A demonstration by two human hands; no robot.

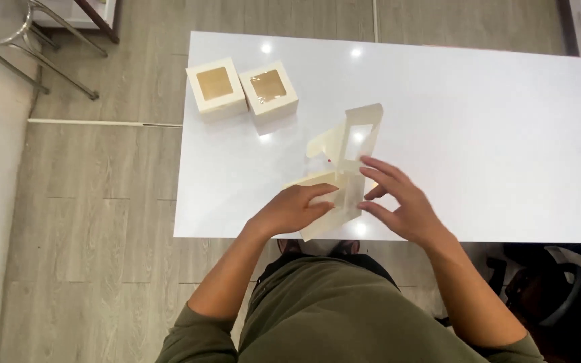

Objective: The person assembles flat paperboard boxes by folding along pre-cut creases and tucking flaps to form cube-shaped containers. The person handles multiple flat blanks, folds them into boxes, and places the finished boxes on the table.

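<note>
Table [479,134], white and glossy, seen from above over grey plank flooring [102,222]; a metal stool [15,33] is glimpsed at the upper left. Two finished window boxes [242,91], cream with clear square panes, are set side by side and touching near the table's far left corner, well apart from the work. A half-folded box blank [347,144] of the same cream card is held at the near table edge, its windowed lid panel raised and tilted. The left hand [290,210] is laid flat over a lower flap, fingers bent and pressing down. The right hand [398,198] is spread wide, fingertips touching the card's right side, nothing gripped fully. Risk judged: the card sits close to the edge, so uneven pressure could slide it off or crease a panel off its score line.
</note>
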